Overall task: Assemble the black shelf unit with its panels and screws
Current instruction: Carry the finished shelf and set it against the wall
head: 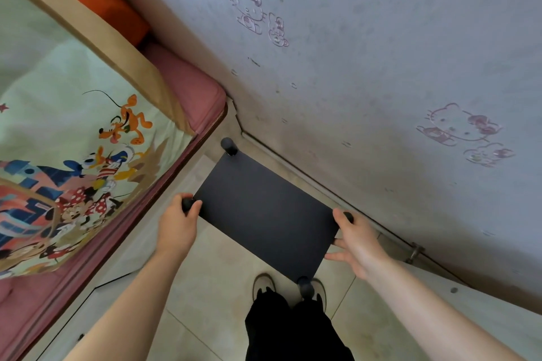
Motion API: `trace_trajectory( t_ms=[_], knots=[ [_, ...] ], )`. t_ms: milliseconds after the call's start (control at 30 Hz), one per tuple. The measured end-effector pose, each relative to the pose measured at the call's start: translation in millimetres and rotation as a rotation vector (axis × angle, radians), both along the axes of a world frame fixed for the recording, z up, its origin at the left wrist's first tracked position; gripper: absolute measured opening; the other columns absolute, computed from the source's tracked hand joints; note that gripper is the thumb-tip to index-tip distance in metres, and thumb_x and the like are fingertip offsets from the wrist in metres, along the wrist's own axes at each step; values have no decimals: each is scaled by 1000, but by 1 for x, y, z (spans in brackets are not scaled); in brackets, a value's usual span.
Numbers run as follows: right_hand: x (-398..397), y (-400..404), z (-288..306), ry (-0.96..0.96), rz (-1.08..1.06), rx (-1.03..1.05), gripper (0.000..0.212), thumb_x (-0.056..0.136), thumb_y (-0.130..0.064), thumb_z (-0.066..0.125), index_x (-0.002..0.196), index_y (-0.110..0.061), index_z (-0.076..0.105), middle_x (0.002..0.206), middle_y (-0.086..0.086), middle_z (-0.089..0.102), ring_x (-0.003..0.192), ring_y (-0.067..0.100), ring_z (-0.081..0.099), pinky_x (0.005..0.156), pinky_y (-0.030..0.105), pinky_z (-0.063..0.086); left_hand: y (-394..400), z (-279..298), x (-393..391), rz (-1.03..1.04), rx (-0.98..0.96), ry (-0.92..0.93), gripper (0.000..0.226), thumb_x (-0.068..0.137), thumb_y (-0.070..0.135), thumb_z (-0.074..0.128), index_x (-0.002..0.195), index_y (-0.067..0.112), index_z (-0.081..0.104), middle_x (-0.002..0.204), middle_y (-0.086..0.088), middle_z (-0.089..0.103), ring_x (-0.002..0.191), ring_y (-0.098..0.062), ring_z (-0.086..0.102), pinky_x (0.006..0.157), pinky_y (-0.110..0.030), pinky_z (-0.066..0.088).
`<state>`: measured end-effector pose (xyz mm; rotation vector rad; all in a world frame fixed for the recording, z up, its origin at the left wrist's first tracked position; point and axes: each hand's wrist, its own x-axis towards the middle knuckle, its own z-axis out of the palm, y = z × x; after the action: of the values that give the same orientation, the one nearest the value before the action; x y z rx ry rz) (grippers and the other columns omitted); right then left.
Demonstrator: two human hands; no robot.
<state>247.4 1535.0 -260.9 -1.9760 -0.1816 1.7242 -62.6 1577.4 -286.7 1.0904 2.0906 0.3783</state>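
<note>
The left hand (176, 223) curls round the black corner knob (187, 204) at the near-left corner of the black shelf unit (265, 214). The right hand (356, 246) grips the panel's right edge, thumb on top and fingers underneath, beside another knob (348, 216). The shelf unit is in the floor corner between the bed (187, 88) and the wall (381, 53). Two more knobs show, one far (228, 146), one near (305, 287) by the person's shoes (264, 284). A cartoon-print sheet (73, 126) covers the bed.

Flat black shelf panel (265, 214) hiding everything beneath it, right corner post (348, 216) mostly behind fingers, screws unseen.
</note>
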Motion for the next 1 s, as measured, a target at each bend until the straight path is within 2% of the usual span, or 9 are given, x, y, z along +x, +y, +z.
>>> trace_trajectory(
  t_ms=[100,233,367,500,633,733,800,900,1000],
  knots=[
    [0,3,1,-5,-12,-22,21,105,-29,47,116,-14,57,119,0,59,103,32,62,75,54,57,-3,0,3,-29,66,72,23,100,21,60,118,7,61,96,-2,61,88,-21,57,77,-36,44],
    [3,12,3,-42,-111,-56,35,104,-23,51,138,-15,48,125,5,55,109,41,61,77,57,57,-1,0,7,-35,132,78,22,99,20,62,117,7,62,91,2,61,87,-20,58,87,-44,50],
    [0,29,5,-69,-172,-70,8,104,-19,50,104,-17,58,110,5,59,99,39,63,79,62,55,15,1,11,1,178,50,21,99,19,62,117,8,64,88,6,60,86,-18,59,80,-32,45],
    [-6,56,10,-96,-185,-22,13,103,-19,50,97,-16,61,107,4,61,98,39,64,81,64,54,47,4,10,4,207,56,22,99,19,63,118,8,65,92,4,60,88,-17,57,75,-19,35],
    [-11,87,11,-141,-152,26,17,103,-21,49,94,-13,62,102,6,62,95,37,65,74,55,58,80,4,5,-35,223,54,28,99,20,63,122,6,65,96,0,61,103,-30,60,88,-37,44],
    [-15,109,12,-151,-145,50,20,102,-21,49,90,-12,63,95,6,63,88,35,64,67,49,57,99,1,3,-24,258,52,28,99,19,62,122,4,65,103,-11,67,95,-23,57,83,-32,39],
    [-17,121,12,-149,-150,52,22,102,-22,50,86,-12,61,90,5,62,83,33,63,71,54,58,110,-2,0,-17,262,41,27,99,19,63,121,4,65,104,-13,67,93,-22,56,81,-31,39],
    [-21,132,11,-156,-156,48,22,101,-24,51,86,-11,61,89,5,62,85,34,63,79,64,55,123,-6,-6,-20,255,23,25,99,20,63,118,4,66,102,-14,67,99,-32,62,85,-37,46],
    [-25,141,9,-152,-177,36,20,101,-22,51,88,-10,59,90,6,61,88,36,63,82,66,54,133,-10,-11,-19,256,27,25,98,20,63,117,3,66,98,-9,64,101,-34,62,91,-44,48]
  ],
)
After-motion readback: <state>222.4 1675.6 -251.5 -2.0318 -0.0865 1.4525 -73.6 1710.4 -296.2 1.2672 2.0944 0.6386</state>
